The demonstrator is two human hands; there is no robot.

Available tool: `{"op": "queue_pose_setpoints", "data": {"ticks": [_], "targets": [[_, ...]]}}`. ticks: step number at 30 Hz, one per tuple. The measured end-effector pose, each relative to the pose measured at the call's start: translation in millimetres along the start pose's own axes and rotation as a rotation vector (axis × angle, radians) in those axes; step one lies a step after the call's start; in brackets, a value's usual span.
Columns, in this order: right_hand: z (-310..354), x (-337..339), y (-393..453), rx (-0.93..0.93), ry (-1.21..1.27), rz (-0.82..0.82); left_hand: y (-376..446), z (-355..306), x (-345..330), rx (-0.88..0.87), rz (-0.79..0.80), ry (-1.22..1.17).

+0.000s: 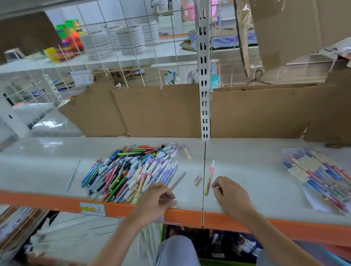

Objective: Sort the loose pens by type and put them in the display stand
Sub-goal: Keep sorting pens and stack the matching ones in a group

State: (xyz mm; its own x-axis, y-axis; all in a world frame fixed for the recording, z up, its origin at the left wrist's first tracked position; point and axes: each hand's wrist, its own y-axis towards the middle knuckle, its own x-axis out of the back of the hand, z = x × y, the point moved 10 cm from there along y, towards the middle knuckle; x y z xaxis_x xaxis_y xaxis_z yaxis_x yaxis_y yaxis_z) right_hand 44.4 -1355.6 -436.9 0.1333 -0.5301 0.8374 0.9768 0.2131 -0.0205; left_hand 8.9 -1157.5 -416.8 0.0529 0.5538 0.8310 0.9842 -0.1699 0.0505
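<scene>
- Your left hand (158, 198) reaches in from below, wrist over the orange front edge of the shelf (250, 181), knuckles up and fingers curled under. The blur hides whether anything sits between the fingertips, so you cannot tell if it grips something.
- Your right hand (229, 191) rests on the shelf just right of the seam between the two shelf panels, fingers loosely curled with nothing in them.
- The pile of loose pens (131, 171) lies on the shelf just beyond and left of your left hand; its nearest pens touch or almost touch your knuckles.
- A single pink-and-yellow pen (209, 177) lies along the seam, just left of your right hand's fingertips.
- A grey pen (178, 180) lies slanted just beyond your left hand.
- A sorted row of pens (322, 179) lies side by side on a white sheet, well to the right of your right hand.
- Cardboard sheets (159, 110) stand along the back of the shelf.
</scene>
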Motion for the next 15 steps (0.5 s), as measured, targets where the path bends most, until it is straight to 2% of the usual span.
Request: {"op": "queue_pose_setpoints", "data": {"ticks": [2,6,10,15], "targets": [[-3.4,1.8,0.2,-0.012,0.051,-0.012,0.7,1.2,0.8,-0.024,0.069,-0.051],[-3.7,1.6,-0.5,-0.013,0.066,-0.025,3.8,3.9,-4.0,-0.053,0.139,-0.002],[-3.0,1.1,-0.8,-0.008,0.051,-0.034,10.8,-6.2,-9.4,-0.083,0.019,0.100],[-1.4,3.5,-2.2,-0.006,0.061,-0.034,23.9,-47.2,-34.9,-0.128,-0.105,0.044]]}}
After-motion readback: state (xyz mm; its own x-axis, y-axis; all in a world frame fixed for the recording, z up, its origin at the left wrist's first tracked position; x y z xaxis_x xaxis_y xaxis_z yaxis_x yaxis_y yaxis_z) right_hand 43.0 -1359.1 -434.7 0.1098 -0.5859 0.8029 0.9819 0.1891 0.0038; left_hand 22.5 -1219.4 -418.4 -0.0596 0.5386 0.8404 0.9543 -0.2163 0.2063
